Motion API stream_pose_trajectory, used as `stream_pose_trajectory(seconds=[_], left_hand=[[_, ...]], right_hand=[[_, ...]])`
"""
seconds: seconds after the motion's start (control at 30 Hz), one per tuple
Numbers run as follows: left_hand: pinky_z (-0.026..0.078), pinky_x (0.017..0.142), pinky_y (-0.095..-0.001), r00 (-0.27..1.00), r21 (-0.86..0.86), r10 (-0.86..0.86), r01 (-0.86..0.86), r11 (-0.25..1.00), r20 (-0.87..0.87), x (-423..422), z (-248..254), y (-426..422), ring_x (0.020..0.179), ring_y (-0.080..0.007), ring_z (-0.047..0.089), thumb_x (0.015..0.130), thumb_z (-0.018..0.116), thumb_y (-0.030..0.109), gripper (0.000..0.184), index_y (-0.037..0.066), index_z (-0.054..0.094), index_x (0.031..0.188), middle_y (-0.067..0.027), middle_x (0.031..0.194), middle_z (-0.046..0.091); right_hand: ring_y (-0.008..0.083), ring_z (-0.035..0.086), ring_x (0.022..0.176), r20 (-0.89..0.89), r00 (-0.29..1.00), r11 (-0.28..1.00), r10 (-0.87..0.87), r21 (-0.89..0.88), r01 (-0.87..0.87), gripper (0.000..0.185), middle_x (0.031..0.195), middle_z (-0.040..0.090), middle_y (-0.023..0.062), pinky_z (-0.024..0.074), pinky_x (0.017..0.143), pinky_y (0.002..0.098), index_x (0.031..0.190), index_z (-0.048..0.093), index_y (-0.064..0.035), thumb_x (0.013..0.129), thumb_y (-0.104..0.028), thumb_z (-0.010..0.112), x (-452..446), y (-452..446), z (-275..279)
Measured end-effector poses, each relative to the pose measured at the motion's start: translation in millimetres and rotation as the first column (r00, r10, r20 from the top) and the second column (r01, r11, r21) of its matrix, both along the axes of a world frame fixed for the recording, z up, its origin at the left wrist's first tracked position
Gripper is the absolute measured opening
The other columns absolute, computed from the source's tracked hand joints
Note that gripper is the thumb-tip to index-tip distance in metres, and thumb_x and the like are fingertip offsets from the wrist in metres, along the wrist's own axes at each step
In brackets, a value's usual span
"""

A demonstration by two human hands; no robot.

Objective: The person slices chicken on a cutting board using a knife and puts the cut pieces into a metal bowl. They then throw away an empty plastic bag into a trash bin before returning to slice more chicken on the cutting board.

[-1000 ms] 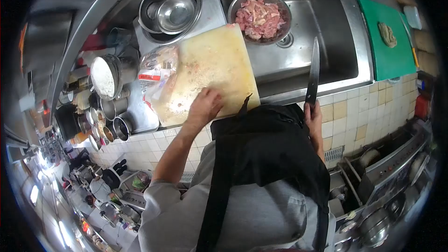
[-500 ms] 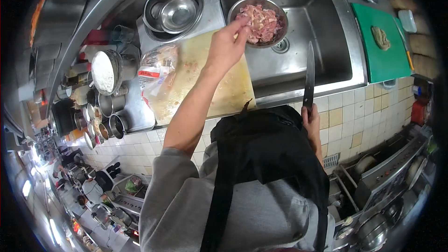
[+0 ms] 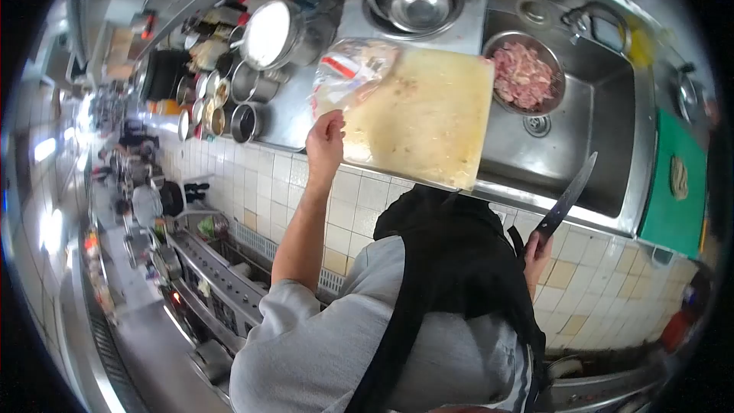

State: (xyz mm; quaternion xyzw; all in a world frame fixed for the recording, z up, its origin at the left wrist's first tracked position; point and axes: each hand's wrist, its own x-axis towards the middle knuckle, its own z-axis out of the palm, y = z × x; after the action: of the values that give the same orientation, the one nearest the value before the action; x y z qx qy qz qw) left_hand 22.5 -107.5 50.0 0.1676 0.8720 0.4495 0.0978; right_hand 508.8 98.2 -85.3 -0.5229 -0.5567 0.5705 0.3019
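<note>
My left hand (image 3: pixel 326 141) is at the front edge of the counter, fingers loosely bent and slightly apart, with nothing visible in them. Just beyond its fingertips lies a clear plastic bag (image 3: pixel 355 69) with a red label and pale pieces of meat inside, at the left side of a yellowish cutting board (image 3: pixel 428 115). Wet smears mark the board. In my right hand (image 3: pixel 537 254) is a large kitchen knife (image 3: pixel 569 195), its blade angled up and right over the sink's front edge. A metal colander (image 3: pixel 562 84) holding cut raw meat (image 3: pixel 524 76) stands in the sink.
The steel sink (image 3: pixel 604 122) with its faucet (image 3: pixel 585 23) is on the right, beside a green board (image 3: pixel 673 218) bearing a pale cloth-like bundle (image 3: pixel 678 178). Stacked metal bowls (image 3: pixel 419 8) stand behind the yellowish board. Pots (image 3: pixel 247 121) and a white-filled container (image 3: pixel 267 33) crowd the left.
My left hand has moved from the meat in the colander to beside the plastic bag on the left. The view has turned left. The knife remains in my right hand.
</note>
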Motion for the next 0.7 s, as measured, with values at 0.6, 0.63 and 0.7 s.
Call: stream_pose_trajectory(seconds=[0.6,0.63,0.7], left_hand=[[0.053,0.079,-0.0467,0.692,-0.309,-0.503,0.398,0.864,-0.518,-97.5,-75.7,7.8,0.091,-0.0409,0.064,0.081,0.064,0.004,0.019,0.008,0.068,0.1,-0.0178,0.091,0.067],[0.053,0.079,-0.0467,0.69,-0.304,-0.508,0.407,0.861,-0.515,-104.0,-75.8,11.3,0.091,-0.0409,0.064,0.081,0.064,0.004,0.019,0.008,0.068,0.1,-0.0178,0.091,0.067],[0.054,0.084,-0.0453,0.827,-0.704,-0.527,0.257,0.662,-0.194,-116.6,-66.8,20.4,0.099,-0.0407,0.064,0.081,0.069,0.013,0.021,0.006,0.066,0.101,-0.0203,0.099,0.067]], right_hand=[[0.0057,0.048,0.061,0.215,0.929,0.944,0.301,0.069,-0.322,0.021,0.079,0.054,-0.0005,0.0408,0.053,0.025,0.109,0.053,-0.0026,0.106,-0.023,0.057,-94.8,-26.8,64.5],[0.0057,0.048,0.061,0.222,0.931,0.947,0.291,0.07,-0.313,0.021,0.079,0.054,-0.0005,0.0408,0.053,0.025,0.109,0.053,-0.0026,0.106,-0.023,0.057,-99.6,-34.0,61.7],[0.0077,0.05,0.069,0.278,0.922,0.957,0.27,0.025,-0.288,0.02,0.08,0.057,0.0009,0.0433,0.06,0.027,0.109,0.053,-0.0013,0.106,-0.021,0.058,-105.6,-51.1,55.8]])
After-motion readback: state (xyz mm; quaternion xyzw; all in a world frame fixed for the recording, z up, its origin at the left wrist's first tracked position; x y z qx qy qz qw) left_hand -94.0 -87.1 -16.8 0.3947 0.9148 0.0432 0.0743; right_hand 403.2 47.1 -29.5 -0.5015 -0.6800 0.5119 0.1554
